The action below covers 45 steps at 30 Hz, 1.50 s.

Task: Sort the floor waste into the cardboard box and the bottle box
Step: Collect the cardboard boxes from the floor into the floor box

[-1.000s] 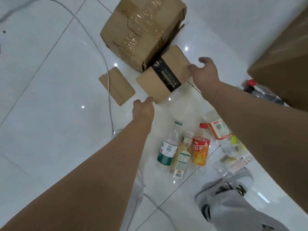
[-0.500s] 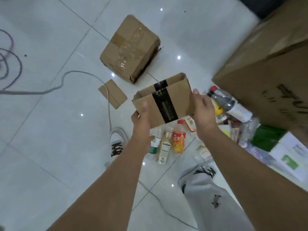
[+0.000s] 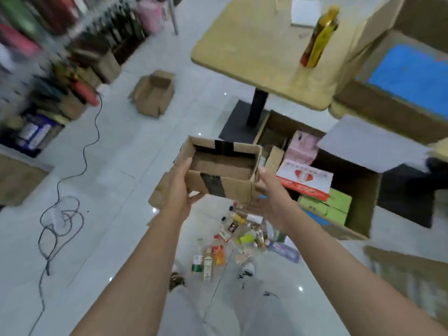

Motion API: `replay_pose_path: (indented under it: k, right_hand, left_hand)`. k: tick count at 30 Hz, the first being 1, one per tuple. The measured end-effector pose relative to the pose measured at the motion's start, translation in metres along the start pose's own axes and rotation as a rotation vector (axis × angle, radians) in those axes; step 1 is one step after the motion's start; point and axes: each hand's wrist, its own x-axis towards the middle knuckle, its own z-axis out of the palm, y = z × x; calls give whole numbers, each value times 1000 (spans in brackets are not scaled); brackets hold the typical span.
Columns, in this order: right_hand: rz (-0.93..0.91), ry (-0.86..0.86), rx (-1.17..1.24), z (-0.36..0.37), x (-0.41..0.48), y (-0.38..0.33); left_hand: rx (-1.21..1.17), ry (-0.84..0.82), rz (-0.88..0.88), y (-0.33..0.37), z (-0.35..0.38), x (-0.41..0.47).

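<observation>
1. Two hands are clasped on an open, black-taped cardboard carton (image 3: 225,184), held above the floor (image 3: 116,185).
2. Its left wall is gripped by the left hand (image 3: 180,190), its right corner by the right hand (image 3: 271,197).
3. Bottles (image 3: 208,263) are scattered below, beside a large part-filled cardboard box (image 3: 368,202).

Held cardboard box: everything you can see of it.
Small brown cardboard box, black tape strip on its near and far walls, top open, nothing visible inside, a flap sticking out at right. Held in the air above floor litter: left-hand grip on its left end, right-hand grip on its right.
</observation>
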Motion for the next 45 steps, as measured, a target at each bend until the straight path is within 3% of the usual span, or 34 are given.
replay_pose_path:
  k: [4, 7, 11, 16, 19, 22, 25, 29, 34, 39, 45]
  right_hand:
    - [16, -261, 61, -25, -59, -15]
    - [19, -303, 89, -42, -78, -2]
    - [83, -209, 236, -57, -101, 26]
    - [126, 8, 399, -79, -119, 52]
    - [54, 138, 478, -97, -117, 47]
    - [-110, 114, 579, -115, -108, 21]
    - [-110, 95, 471, -126, -92, -12]
    - [141, 262, 279, -122, -74, -24]
    - [206, 146, 131, -87, -72, -10]
    - [177, 53, 70, -53, -55, -5]
    - [68, 64, 51, -14, -32, -8]
  left_hand:
    - [144, -77, 46, 27, 16, -37]
    - [268, -125, 62, 38, 30, -53]
    - [512, -223, -11, 37, 49, -72]
    - [677, -219, -37, -1, 74, -80]
    - [633, -255, -34, -17, 96, -90]
    - [629, -323, -14, -19, 112, -90]
    - [600, -326, 20, -17, 124, -84]
    - [593, -284, 55, -22, 127, -79]
    - [571, -212, 20, -31, 107, -76]
    - [539, -151, 8, -28, 83, -61]
    - [464, -98, 4, -13, 54, -54]
